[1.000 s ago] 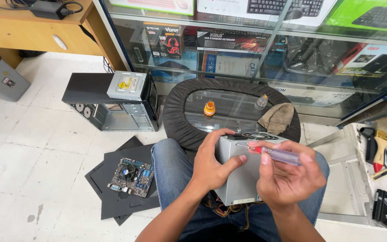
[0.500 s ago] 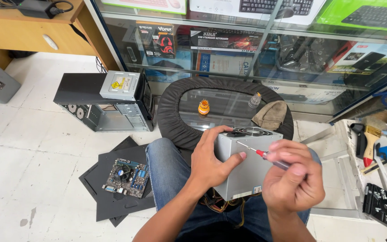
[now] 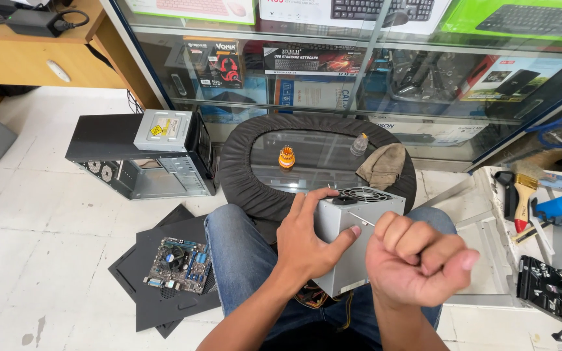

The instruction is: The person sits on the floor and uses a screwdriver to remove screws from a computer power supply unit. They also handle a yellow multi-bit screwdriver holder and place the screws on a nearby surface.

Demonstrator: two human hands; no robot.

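My left hand (image 3: pixel 307 244) steadies power supply (image 3: pixel 352 237) on lap; right hand (image 3: pixel 417 260) fisted round screwdriver (image 3: pixel 361 220), tip at casing. Cover on, unscrewing seemingly unfinished.

Two bare hands, left hand (image 3: pixel 307 244) and right hand (image 3: pixel 417 260), no gloves, no rings, no watch or wristband showing. Forearms bare up to the frame edge, no sleeves in view. Fingernails short and plain. Legs in blue denim jeans (image 3: pixel 242 260), mid-wash, slightly faded over the knees, with seam lines running down the thigh. Fabric looks snug, a few creases near the knee. Nothing else of the clothing or body shows from the head camera.
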